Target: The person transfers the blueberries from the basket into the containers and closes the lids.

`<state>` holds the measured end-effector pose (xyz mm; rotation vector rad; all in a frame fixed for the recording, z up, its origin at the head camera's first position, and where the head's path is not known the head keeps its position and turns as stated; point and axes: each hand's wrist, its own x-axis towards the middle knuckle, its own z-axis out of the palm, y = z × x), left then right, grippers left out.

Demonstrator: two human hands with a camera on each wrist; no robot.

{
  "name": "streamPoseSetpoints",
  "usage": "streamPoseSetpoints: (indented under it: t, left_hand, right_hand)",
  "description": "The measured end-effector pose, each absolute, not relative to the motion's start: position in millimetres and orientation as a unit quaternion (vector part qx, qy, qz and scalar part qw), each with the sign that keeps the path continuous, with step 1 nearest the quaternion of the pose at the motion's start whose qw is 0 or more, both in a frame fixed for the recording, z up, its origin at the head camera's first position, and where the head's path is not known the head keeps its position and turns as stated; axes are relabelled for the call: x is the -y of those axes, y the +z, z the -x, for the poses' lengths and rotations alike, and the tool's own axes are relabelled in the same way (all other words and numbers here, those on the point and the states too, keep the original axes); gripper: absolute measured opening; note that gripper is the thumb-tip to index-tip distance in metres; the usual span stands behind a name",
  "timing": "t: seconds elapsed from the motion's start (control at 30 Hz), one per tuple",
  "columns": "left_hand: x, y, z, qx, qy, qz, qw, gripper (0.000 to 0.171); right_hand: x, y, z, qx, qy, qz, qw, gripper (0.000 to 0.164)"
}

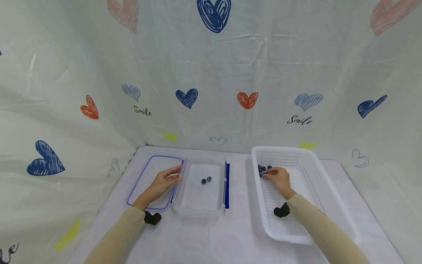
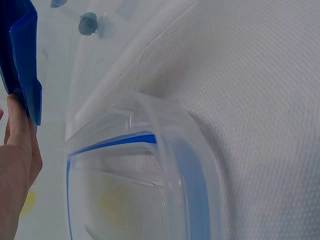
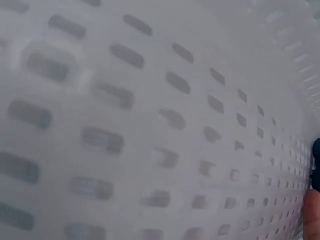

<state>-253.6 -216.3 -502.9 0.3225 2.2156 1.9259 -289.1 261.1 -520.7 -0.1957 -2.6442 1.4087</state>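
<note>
A clear plastic container (image 1: 197, 209) stands mid-table with two blueberries (image 1: 209, 179) inside; one blueberry (image 2: 88, 23) shows in the left wrist view. My left hand (image 1: 162, 185) is at the container's left side, its extended fingers touching the edge by a blue clip flap (image 2: 26, 60). Over the far left corner of a white perforated basket (image 1: 290, 240), my right hand (image 1: 278, 179) reaches in among several blueberries (image 1: 263, 168). Its thumb and finger pinch a blueberry, mostly covered by the fingertips. In the right wrist view only a fingertip (image 3: 312, 215) beside dark berries (image 3: 316, 165) shows.
Left of the container lies a clear lid (image 1: 148, 183) with a blue seal, under the left hand. Another blue clip flap (image 1: 227, 185) hangs along the container's right side. A white cloth covers the table (image 1: 230, 238), and a heart-printed curtain (image 1: 214, 66) stands behind it.
</note>
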Motion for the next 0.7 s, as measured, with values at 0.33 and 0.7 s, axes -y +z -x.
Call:
streamPoseSetpoints:
  t: [0.33, 0.7]
  left_hand:
    - [215.2, -503.1, 252.9, -0.745, 0.652, -0.104, 0.095, 0.062]
    - [215.8, -502.6, 253.2, -0.749, 0.647, -0.102, 0.096, 0.063]
  right_hand:
    - [-260.3, -523.2, 289.1, 0.878, 0.470, 0.059, 0.073, 0.022]
    - [-259.9, -514.6, 287.6, 0.887, 0.453, 0.052, 0.068, 0.019]
